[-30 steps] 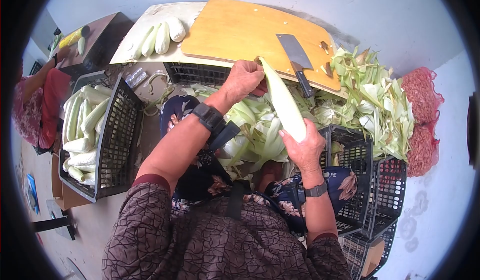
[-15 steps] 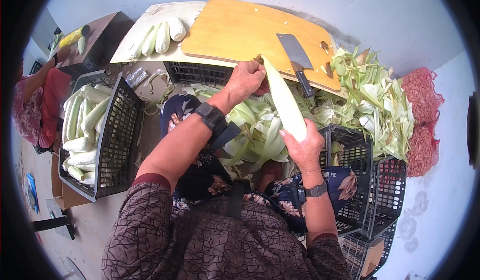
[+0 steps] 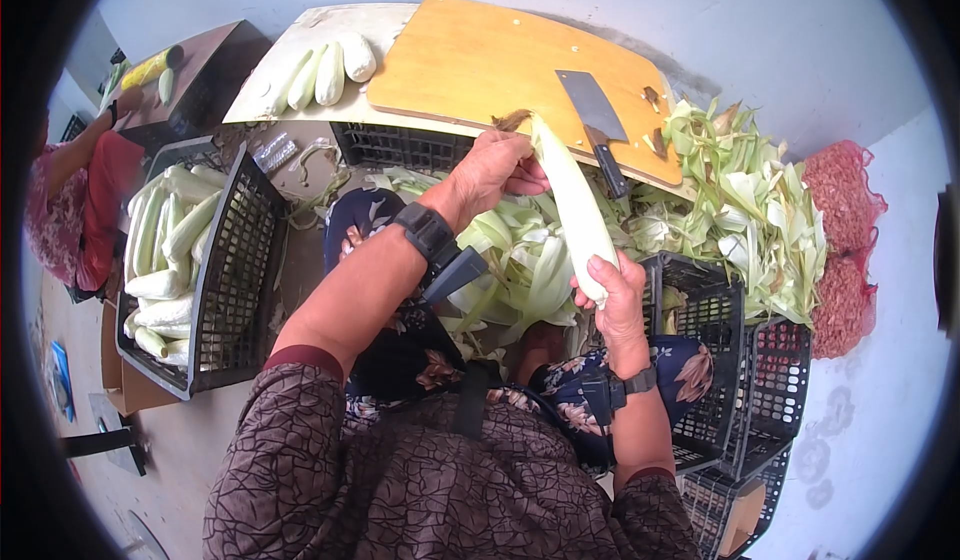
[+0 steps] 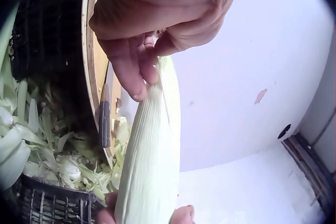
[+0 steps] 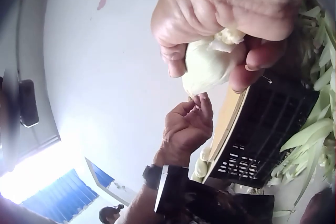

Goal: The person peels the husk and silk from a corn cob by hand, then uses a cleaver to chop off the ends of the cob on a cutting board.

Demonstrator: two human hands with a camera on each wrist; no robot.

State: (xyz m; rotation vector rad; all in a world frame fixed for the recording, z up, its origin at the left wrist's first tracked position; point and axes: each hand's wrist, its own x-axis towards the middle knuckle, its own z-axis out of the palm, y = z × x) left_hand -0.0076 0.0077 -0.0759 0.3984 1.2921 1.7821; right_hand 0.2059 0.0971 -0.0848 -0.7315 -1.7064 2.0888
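A pale green ear of corn (image 3: 570,200), its inner husk still on, slants between both hands over the person's lap. My left hand (image 3: 495,172) pinches at its upper tip, where a tuft of brown silk (image 3: 512,120) sticks out. In the left wrist view, the fingers (image 4: 126,66) of that hand lie against the husk near the tip. My right hand (image 3: 617,300) grips the lower, thicker end, thumb along the husk. Seen from the right wrist, the right hand (image 5: 226,8) wraps round the cut stem end, with the left hand (image 5: 186,129) beyond it.
A cleaver (image 3: 592,110) lies on the orange cutting board (image 3: 470,50), left of a heap of stripped husks (image 3: 740,200). Several ears (image 3: 325,75) rest on the pale board. Black crates (image 3: 240,270) stand at both sides, the left one full of corn. Another person (image 3: 90,190) sits far left.
The right hand has shifted slightly down with the corn's lower end and turned, its thumb now along the husk. The left hand has moved slightly right; more brown silk shows above it.
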